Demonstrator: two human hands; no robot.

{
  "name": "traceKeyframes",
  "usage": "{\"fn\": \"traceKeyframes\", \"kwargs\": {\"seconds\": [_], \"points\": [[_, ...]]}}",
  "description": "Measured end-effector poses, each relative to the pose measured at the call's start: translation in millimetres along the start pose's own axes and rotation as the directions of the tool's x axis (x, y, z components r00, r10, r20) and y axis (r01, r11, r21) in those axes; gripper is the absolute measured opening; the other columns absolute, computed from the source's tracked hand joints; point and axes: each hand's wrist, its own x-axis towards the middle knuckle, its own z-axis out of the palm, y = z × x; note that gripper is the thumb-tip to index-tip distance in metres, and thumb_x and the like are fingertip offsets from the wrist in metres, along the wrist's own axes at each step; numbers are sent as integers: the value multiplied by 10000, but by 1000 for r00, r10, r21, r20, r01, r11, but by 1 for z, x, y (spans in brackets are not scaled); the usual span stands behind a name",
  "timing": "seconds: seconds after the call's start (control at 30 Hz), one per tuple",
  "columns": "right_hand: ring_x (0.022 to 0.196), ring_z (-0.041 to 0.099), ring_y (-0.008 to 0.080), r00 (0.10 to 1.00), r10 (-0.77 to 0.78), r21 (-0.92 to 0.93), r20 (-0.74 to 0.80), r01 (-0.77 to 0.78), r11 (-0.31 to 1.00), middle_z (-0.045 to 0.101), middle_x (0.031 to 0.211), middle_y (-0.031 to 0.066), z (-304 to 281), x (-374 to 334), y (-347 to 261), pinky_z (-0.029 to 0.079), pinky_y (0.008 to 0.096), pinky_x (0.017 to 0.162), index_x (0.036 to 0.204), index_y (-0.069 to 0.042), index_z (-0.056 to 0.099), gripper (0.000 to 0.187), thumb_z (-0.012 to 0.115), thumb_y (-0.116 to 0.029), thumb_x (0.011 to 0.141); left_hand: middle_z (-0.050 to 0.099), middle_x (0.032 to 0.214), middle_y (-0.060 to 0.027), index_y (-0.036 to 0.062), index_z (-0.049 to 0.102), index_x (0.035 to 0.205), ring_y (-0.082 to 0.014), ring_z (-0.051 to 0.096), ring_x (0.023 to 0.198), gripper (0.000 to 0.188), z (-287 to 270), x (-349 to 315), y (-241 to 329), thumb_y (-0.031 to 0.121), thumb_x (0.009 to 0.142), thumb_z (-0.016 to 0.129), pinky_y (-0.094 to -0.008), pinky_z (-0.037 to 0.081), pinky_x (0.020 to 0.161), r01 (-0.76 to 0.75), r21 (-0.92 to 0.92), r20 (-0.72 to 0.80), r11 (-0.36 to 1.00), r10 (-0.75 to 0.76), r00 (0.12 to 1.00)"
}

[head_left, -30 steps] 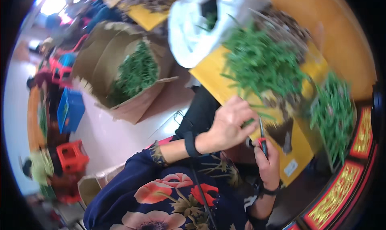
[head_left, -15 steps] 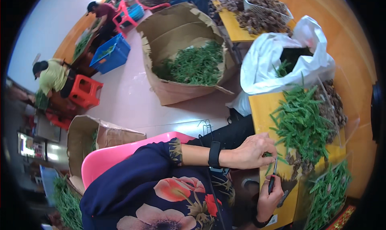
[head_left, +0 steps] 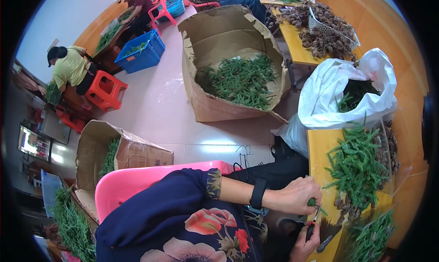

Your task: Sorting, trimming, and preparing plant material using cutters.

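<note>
Between the curled fingers of my left hand point(head_left: 296, 196) is a green artificial pine sprig point(head_left: 312, 202), mostly covered by the hand. My right hand point(head_left: 305, 246), just below, grips a thin tool with a black handle point(head_left: 310, 231) and a narrow metal tip. That tip points up to the sprig at my left fingertips; the tool's exact kind is unclear. Both hands are at the near edge of a yellow table point(head_left: 318, 154). A heap of green sprigs point(head_left: 356, 163) lies beyond them, with several brown pine cones point(head_left: 348, 210) beside it.
A white sack point(head_left: 329, 104) of greenery stands beyond the table. Large cardboard box point(head_left: 196, 90) on the floor holds sprigs; a smaller box point(head_left: 144, 153) stands left. A clear-sided tray of sprigs point(head_left: 372, 239) is at right. Two people point(head_left: 71, 67) sit working at far left.
The view has shifted, so the surroundings appear farther right and lower. Both hands stay together, the left around the sprig and the right on the black-handled tool.
</note>
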Motion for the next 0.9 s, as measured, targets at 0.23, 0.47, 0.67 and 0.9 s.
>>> {"fn": "traceKeyframes", "kwargs": {"seconds": [0.23, 0.47, 0.67, 0.9], "points": [[993, 606, 340, 988, 156, 58, -8, -156, 986, 639, 1131, 202, 11, 6, -10, 464, 383, 882, 1228, 13, 583, 392, 589, -218, 912, 627, 766, -102, 75, 675, 802, -312, 603, 804, 169, -12, 4, -11, 236, 751, 685, -403, 471, 723, 204, -193, 139, 960, -180, 974], [679, 548, 330, 983, 155, 83, -97, -147, 986, 573, 764, 197, 24, 32, -27, 453, 378, 648, 977, 14, 569, 158, 603, -77, 852, 653, 771, -185, 71, 701, 882, -307, 666, 720, 197, -32, 28, -30, 222, 756, 686, -368, 517, 650, 102, -134, 183, 986, -77, 980], [632, 519, 200, 964, 213, 42, -157, -209, 977, 539, 710, 116, 12, 37, -19, 426, 310, 613, 979, -5, 573, 164, 610, -109, 858, 666, 846, -5, 1, 682, 883, -62, 600, 776, 75, -33, 39, -30, 59, 834, 679, -236, 487, 702, 493, -438, 443, 751, -297, 846], [621, 517, 267, 982, 189, 98, -6, -188, 977, 522, 700, 136, -8, 24, -9, 422, 349, 612, 1005, -2, 558, 249, 638, -139, 813, 670, 867, -4, 4, 676, 907, -50, 590, 791, 92, -23, 38, -13, 34, 823, 698, -204, 462, 753, 565, -511, 431, 648, -376, 820]]}}
